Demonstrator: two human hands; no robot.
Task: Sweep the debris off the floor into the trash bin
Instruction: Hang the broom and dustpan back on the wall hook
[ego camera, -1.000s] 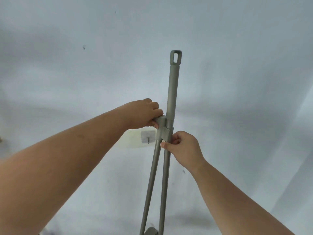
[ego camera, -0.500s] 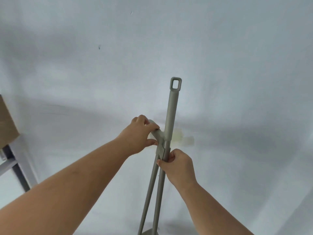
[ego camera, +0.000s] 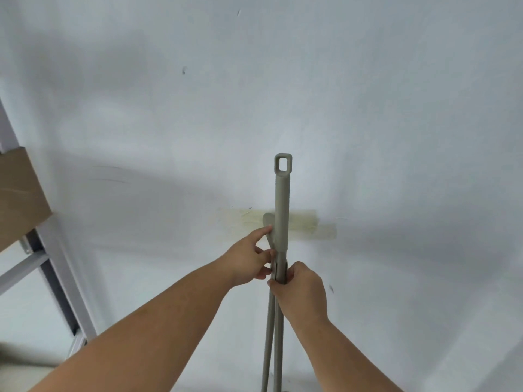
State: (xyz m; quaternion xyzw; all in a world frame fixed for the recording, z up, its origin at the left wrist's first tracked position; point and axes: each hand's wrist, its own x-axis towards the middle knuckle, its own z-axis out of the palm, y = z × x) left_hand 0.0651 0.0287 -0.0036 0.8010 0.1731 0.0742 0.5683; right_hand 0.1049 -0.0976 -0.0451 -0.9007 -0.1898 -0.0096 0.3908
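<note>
Gripping two grey handles [ego camera: 281,222] (clipped together, seemingly), left hand [ego camera: 247,261] pinches, right hand [ego camera: 302,290] wraps.

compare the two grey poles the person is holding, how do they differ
The longer handle rises well above both hands and ends in a hanging loop; the shorter handle stops just above the left hand in a flat rounded tip. The right hand grips the longer handle, while the left hand pinches the shorter one. Below the hands the shorter handle slants off to the left; the longer one runs straighter. Both are the same grey-beige and meet at the hands.
</note>
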